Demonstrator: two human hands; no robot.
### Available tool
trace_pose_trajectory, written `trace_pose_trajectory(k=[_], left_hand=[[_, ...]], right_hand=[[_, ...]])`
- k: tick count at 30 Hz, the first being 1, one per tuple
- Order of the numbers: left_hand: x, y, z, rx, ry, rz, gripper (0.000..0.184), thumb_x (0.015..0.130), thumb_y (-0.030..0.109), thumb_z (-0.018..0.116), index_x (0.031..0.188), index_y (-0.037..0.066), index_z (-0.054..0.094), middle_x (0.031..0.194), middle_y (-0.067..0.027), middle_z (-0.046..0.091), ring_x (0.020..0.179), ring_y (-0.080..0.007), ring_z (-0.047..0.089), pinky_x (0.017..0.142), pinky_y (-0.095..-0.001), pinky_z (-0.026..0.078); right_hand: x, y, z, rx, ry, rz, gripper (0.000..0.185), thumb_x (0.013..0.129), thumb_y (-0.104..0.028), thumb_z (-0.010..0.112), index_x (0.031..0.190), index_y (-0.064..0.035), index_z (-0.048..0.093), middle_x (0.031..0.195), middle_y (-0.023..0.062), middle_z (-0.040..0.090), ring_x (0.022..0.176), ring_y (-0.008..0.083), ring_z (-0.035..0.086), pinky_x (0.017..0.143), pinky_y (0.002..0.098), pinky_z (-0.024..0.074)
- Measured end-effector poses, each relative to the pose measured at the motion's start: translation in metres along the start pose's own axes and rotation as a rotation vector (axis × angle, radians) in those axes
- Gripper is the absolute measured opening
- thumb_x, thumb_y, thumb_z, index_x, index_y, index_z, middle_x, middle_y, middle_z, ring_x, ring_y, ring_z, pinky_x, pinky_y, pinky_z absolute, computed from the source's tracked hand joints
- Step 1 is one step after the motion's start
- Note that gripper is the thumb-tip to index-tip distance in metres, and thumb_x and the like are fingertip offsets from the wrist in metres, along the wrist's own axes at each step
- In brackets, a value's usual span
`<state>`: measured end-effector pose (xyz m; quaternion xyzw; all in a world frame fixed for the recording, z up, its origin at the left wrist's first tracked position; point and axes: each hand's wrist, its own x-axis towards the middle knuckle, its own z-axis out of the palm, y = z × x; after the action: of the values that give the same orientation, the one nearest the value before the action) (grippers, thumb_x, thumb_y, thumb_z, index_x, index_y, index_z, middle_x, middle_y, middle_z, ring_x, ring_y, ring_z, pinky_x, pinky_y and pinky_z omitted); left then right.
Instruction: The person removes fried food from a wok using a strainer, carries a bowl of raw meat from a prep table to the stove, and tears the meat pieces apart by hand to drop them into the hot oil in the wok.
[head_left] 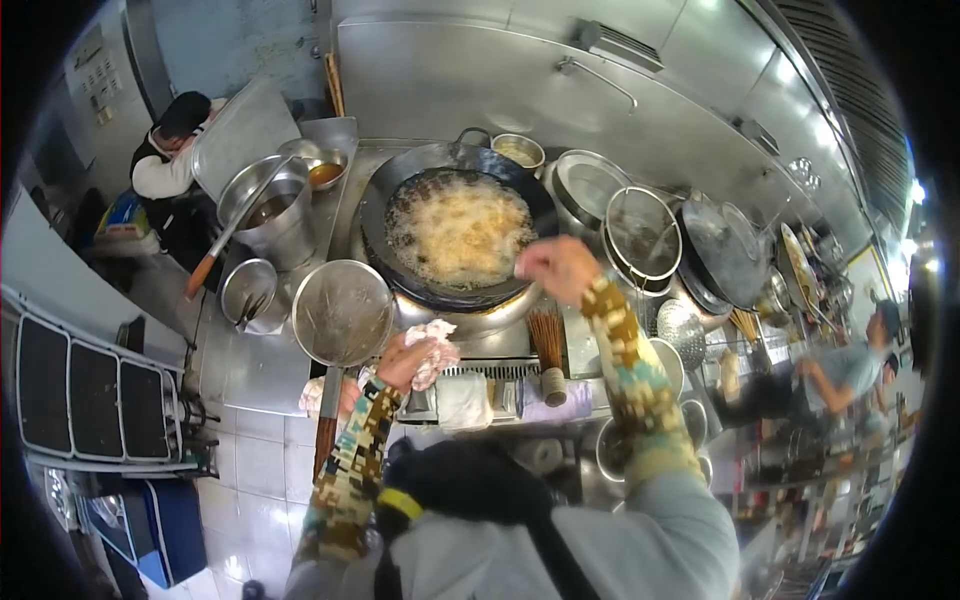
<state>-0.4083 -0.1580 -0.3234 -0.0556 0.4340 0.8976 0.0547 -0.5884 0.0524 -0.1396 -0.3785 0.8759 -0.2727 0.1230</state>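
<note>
My left hand [400, 362] is closed on a crumpled pinkish-white cloth [434, 352] near the stove's front edge. Just beyond it is a round mesh strainer [343, 312], its handle running down beside my left sleeve. A hand-like patch and more pale cloth [313, 396] show by that handle; whose hand it is I cannot tell. My right hand [560, 268], slightly blurred, hangs at the right rim of a large black wok [375, 215]. Its fingers are pinched together, with something small and pale at the tips. Foaming oil with golden food [460, 232] bubbles inside the wok.
A steel pot [285, 225] with a ladle across it and a smaller pot [262, 318] stand left. Right are a wire strainer [643, 232] and another wok [730, 250]. A bamboo brush [548, 345] lies in front. People work at far left and right.
</note>
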Motion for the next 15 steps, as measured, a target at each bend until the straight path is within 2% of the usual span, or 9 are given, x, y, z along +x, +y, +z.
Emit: trace_pose_trajectory(k=[2,4,6,7,10,11,13,15], left_hand=[[0.017,-0.009,0.000,0.104,-0.029,0.017,0.026,0.094,0.016,0.056,0.114,-0.001,0.058,0.087,-0.0119,0.068,0.067,-0.0129,0.063,0.055,-0.0254,0.050],[0.036,-0.017,-0.003,0.241,-0.136,0.048,0.028,0.093,0.016,0.057,0.116,-0.001,0.058,0.093,-0.0115,0.067,0.078,-0.0146,0.063,0.066,-0.0280,0.052],[0.053,-0.023,-0.006,0.406,-0.307,0.100,0.035,0.093,0.016,0.057,0.122,-0.003,0.055,0.102,-0.0126,0.066,0.091,-0.0169,0.063,0.078,-0.0308,0.052],[0.062,-0.030,-0.007,0.438,-0.300,0.030,0.035,0.091,0.015,0.059,0.121,-0.003,0.056,0.102,-0.0103,0.065,0.089,-0.0148,0.062,0.078,-0.0294,0.051],[0.067,-0.024,0.008,0.756,-0.190,0.221,0.034,0.089,0.013,0.061,0.119,-0.002,0.058,0.102,-0.0079,0.065,0.087,-0.0134,0.062,0.077,-0.0286,0.051],[0.076,-0.039,0.002,0.597,-0.156,0.164,0.030,0.088,0.013,0.061,0.115,0.000,0.060,0.101,-0.0076,0.066,0.084,-0.0116,0.061,0.074,-0.0280,0.051],[0.108,-0.098,-0.046,0.705,-0.158,0.331,0.023,0.087,0.012,0.062,0.108,0.002,0.064,0.099,-0.0096,0.068,0.083,-0.0154,0.065,0.075,-0.0324,0.053],[0.104,-0.087,-0.048,0.668,-0.170,0.316,0.022,0.090,0.013,0.061,0.109,0.002,0.063,0.099,-0.0126,0.069,0.084,-0.0199,0.067,0.076,-0.0353,0.055]], right_hand=[[-0.021,0.018,0.042,0.018,-0.142,-0.313,0.021,0.086,-0.018,0.067,0.104,-0.0080,0.069,0.097,0.0130,0.070,0.085,0.0247,0.068,0.077,0.0347,0.0541],[-0.040,0.023,0.088,0.056,-0.078,-0.331,0.035,0.087,-0.016,0.066,0.121,-0.0077,0.062,0.105,0.0151,0.068,0.089,0.0247,0.067,0.081,0.0341,0.0534],[-0.038,0.046,0.126,0.228,0.019,-0.461,0.044,0.088,-0.017,0.062,0.130,-0.0057,0.054,0.118,0.0183,0.062,0.100,0.0271,0.064,0.087,0.0352,0.0504],[-0.044,0.050,0.137,0.438,-0.054,-0.268,0.039,0.086,-0.010,0.062,0.124,-0.0012,0.058,0.106,0.0141,0.067,0.093,0.0224,0.065,0.084,0.0323,0.0514],[-0.045,0.081,0.160,0.735,0.044,0.083,0.035,0.085,-0.003,0.061,0.120,-0.0007,0.061,0.093,0.0091,0.068,0.082,0.0166,0.064,0.077,0.0288,0.0525],[-0.043,0.096,0.171,0.810,0.122,0.051,0.030,0.088,-0.004,0.061,0.117,0.0023,0.061,0.084,0.0055,0.068,0.066,0.0078,0.061,0.060,0.0226,0.0499],[-0.044,0.104,0.179,1.009,0.275,0.171,0.025,0.087,-0.006,0.062,0.111,0.0025,0.064,0.086,0.0066,0.069,0.069,0.0099,0.062,0.060,0.0245,0.0513],[-0.044,0.106,0.172,1.256,0.425,0.289,0.018,0.088,-0.011,0.064,0.100,0.0020,0.066,0.084,0.0076,0.069,0.067,0.0127,0.063,0.057,0.0256,0.0521]])
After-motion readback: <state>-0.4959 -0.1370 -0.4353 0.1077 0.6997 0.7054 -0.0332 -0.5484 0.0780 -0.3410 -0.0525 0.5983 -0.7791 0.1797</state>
